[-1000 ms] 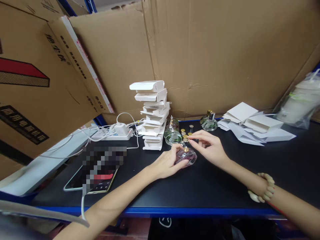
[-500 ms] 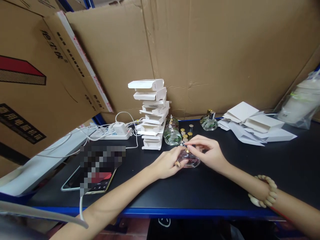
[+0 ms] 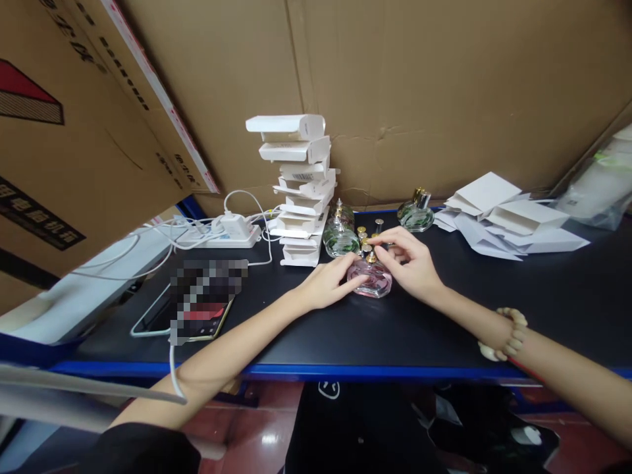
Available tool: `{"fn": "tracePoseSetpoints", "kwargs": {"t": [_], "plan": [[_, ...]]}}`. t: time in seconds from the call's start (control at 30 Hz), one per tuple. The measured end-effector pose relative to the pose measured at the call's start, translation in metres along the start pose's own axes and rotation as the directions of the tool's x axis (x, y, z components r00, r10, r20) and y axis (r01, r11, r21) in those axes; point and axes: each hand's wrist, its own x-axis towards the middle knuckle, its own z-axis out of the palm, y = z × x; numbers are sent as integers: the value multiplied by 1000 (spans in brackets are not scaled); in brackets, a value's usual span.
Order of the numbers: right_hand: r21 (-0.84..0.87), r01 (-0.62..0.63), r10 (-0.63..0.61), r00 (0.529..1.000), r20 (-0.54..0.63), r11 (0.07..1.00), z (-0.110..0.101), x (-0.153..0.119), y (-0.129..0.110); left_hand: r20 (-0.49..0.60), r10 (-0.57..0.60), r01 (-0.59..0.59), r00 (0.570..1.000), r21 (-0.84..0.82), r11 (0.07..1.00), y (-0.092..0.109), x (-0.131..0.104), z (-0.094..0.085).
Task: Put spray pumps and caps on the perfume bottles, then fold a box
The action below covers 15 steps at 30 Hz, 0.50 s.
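A pink glass bottle point(image 3: 378, 283) with a gold neck stands on the black table. My left hand point(image 3: 328, 283) grips its left side, thumb across the front. My right hand point(image 3: 407, 260) is beside the bottle's top, its thumb and index finger closed at a small gold cap point(image 3: 366, 243) just behind the neck. Behind my hands are several gold and silver caps point(image 3: 378, 226). Green-tinted bottles point(image 3: 340, 242) stand at their left, and another green bottle point(image 3: 415, 217) is farther back on the right.
White boxes point(image 3: 301, 205) form a tall stack left of the bottles. Folded white cartons point(image 3: 523, 220) lie at the right, near a bagged cup point(image 3: 592, 191). A power strip point(image 3: 227, 234) with cables and a phone point(image 3: 210, 322) are at the left. Cardboard point(image 3: 444, 92) stands behind.
The view has tilted down. A small gold piece at my left fingers is no longer visible there, and my left thumb now lies across the pink bottle. My right fingers now meet at a gold cap.
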Motion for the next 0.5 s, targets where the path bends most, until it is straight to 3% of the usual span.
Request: {"fn": "tracePoseSetpoints", "kwargs": {"t": [0.1,0.2,0.3,0.37,0.4,0.47,0.5], "plan": [[-49,35,-38,998,-50,998,-4,3,2,21,3,-4,1000,38,999,2,0,-2],[-209,138,-155,985,-71,968,-16,9,-4,10,6,-6,1000,65,998,3,-1,-3],[-361,249,-276,961,-23,899,-30,6,-29,-17,38,-37,999,73,997,3,-2,-2],[-372,335,-334,940,68,866,-34,-11,-54,-26,63,-61,998,84,995,3,-2,-2],[-308,440,-411,898,155,844,-32,-24,-66,-29,69,-66,997,97,993,4,-3,-2],[-115,698,-637,699,325,706,-20,-62,-84,-34,62,-57,997,141,988,5,-3,-2],[-79,740,-668,643,374,668,-10,-85,-87,-36,54,-47,998,168,985,6,-3,-3]]}}
